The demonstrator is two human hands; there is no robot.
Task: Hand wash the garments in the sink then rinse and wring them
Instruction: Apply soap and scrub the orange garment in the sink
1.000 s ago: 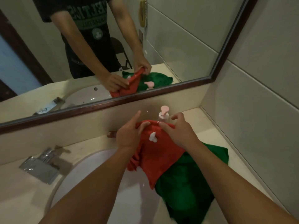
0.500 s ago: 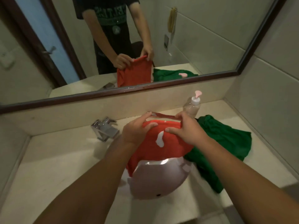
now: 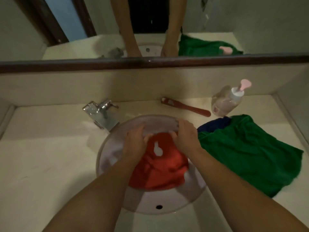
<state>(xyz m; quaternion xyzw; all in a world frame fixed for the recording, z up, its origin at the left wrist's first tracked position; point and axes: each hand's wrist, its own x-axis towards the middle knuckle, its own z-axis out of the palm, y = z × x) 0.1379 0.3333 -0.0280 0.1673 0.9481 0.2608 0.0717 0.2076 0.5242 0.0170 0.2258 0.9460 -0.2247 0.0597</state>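
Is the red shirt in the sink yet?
Yes. The red shirt lies bunched inside the sink, gripped by left hand and right hand.

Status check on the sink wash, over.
Left hand and right hand gripping red garment in sink. Green garment waiting on counter. Nothing obstructing.

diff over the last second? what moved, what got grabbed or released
The red garment went from held up over the counter, partly on the green garment, down into the sink. Left hand and right hand came down with it, still gripping its top edge; nothing released. The green garment, soap bottle and faucet stayed put. The camera tilted down.
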